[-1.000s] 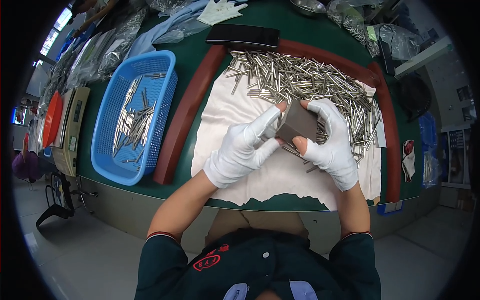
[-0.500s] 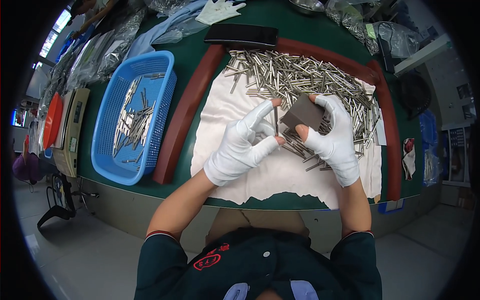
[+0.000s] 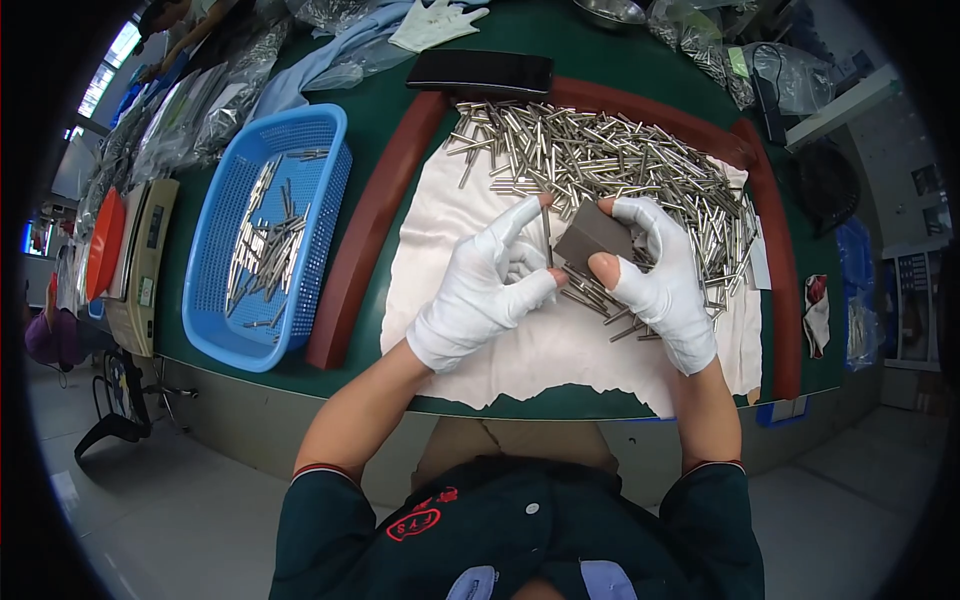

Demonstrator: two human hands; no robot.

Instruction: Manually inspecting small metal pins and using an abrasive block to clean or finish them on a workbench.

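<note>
Both hands wear white gloves with bare thumb and finger tips. My left hand [image 3: 482, 285] is closed on a thin metal pin [image 3: 548, 236], pinching its two ends between forefinger and thumb so that it stands lengthwise between them. In my right hand [image 3: 660, 285] a dark grey-brown block [image 3: 596, 238] is gripped between thumb and fingers, its left edge close to the pin. Whether block and pin touch I cannot tell. Beyond the hands a large heap of shiny metal pins [image 3: 620, 150] spreads over a pale cloth [image 3: 430, 250]; some lie below the block.
Dark red bars [image 3: 375, 225] frame the cloth at left, back and right. Left of them stands a blue plastic basket [image 3: 335, 190] holding pins. A black phone-like slab [image 3: 480, 72] lies behind the back bar. A scale [image 3: 145, 260] with an orange-red tray [image 3: 105, 243] stands far left.
The block in my right hand has shifted slightly left and tilted, showing a different face. My left hand keeps the pin pinched and has moved a little left.
</note>
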